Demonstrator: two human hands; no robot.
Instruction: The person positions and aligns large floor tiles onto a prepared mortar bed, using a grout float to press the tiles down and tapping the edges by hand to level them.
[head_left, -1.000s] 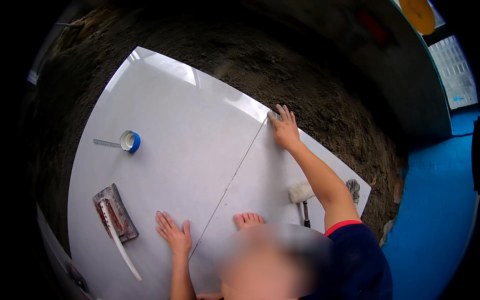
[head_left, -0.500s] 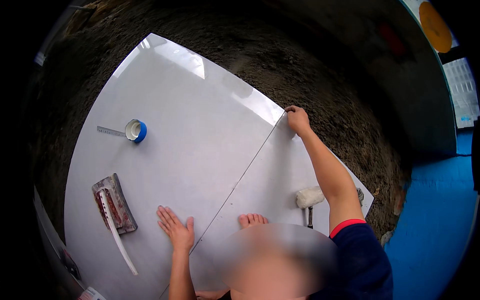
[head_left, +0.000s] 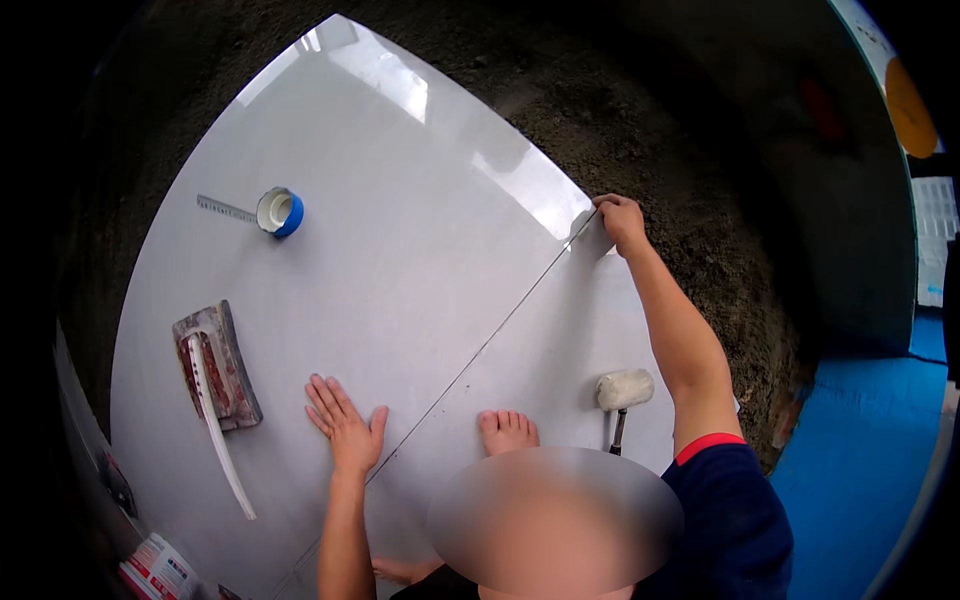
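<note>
My left hand (head_left: 347,428) lies flat on a large pale glossy tile (head_left: 420,250), its fingers spread and nothing in it. At the far end of the thin seam between this tile and its right neighbour (head_left: 560,350), my right hand (head_left: 622,222) has its fingers bent closed against the tile edge. What those fingertips hold, if anything, is hidden. Left of my left hand rests a worn float (head_left: 232,385) with a white curved strip (head_left: 222,450) across it. Farther off sit a blue-and-white round cap-like piece (head_left: 288,213) and a ruler strip (head_left: 226,208) beside it.
A mallet with a whitish head (head_left: 625,389) rests on the right tile, near my right arm. Dark rough mortar or soil (head_left: 560,110) borders the tiles. A bucket (head_left: 160,568) stands at lower left, a blue surface (head_left: 850,430) at right. My bare foot (head_left: 508,432) is on the tile.
The whole view has shifted, so the float and the blue piece appear higher and more of the bucket shows. Both hands keep their places on the tile and at the seam's end.
</note>
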